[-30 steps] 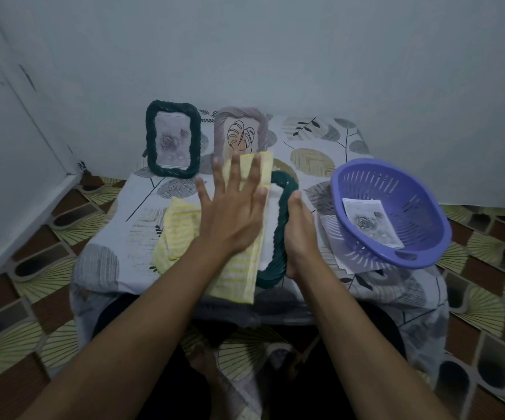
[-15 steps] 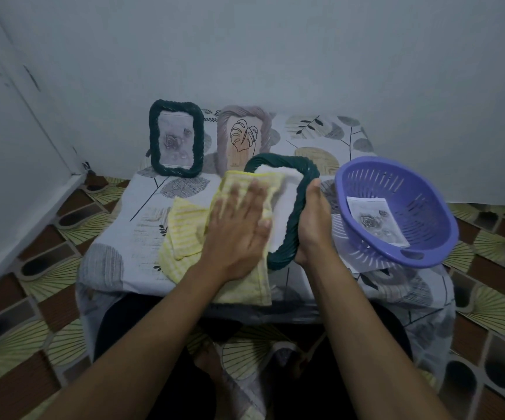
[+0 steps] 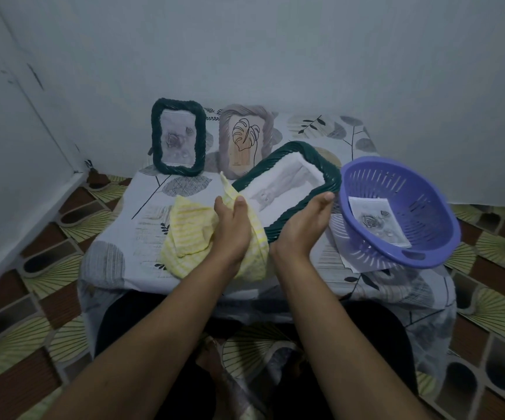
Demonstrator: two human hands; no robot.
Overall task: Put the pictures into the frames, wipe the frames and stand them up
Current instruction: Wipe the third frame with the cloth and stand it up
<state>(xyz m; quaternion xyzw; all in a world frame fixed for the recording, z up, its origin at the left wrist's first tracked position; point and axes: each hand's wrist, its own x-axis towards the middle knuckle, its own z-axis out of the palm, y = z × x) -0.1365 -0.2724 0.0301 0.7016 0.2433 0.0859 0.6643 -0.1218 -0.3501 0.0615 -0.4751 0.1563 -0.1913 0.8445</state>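
View: head camera, the only one.
Table: low table under a white cloth printed with grey leaves (image 3: 154,213), centre of the picture, against the wall.
Done so far (judged): a dark green braided frame with a rose print (image 3: 178,137) and a grey-mauve frame with a leaf drawing (image 3: 245,137) stand upright side by side at upper centre.
Task item: a third dark green braided rectangular frame (image 3: 268,165), print already in it, sits at picture centre between my hands and is tilted.
Long axis: runs from lower left to upper right, with the far end just beside the basket.
Left hand (image 3: 233,228): grips the yellow striped cloth (image 3: 190,228) and pinches a fold over the frame's near left corner, thumb up.
Right hand (image 3: 302,225): holds the frame's lower long edge, fingers curled under and thumb along the braid. This hand carries the frame.
Basket: purple slotted plastic basket (image 3: 390,160) at right, with one loose rose print (image 3: 378,221) lying inside.
Step (judged): wiping, about two thirds through the task.
Next move (judged): the cloth sits at the near end, so the stroke should run up and right along the axis. The standing spot lies up and left, nearer the right hand's reach.
Risk (judged): the far corner could knock the basket.
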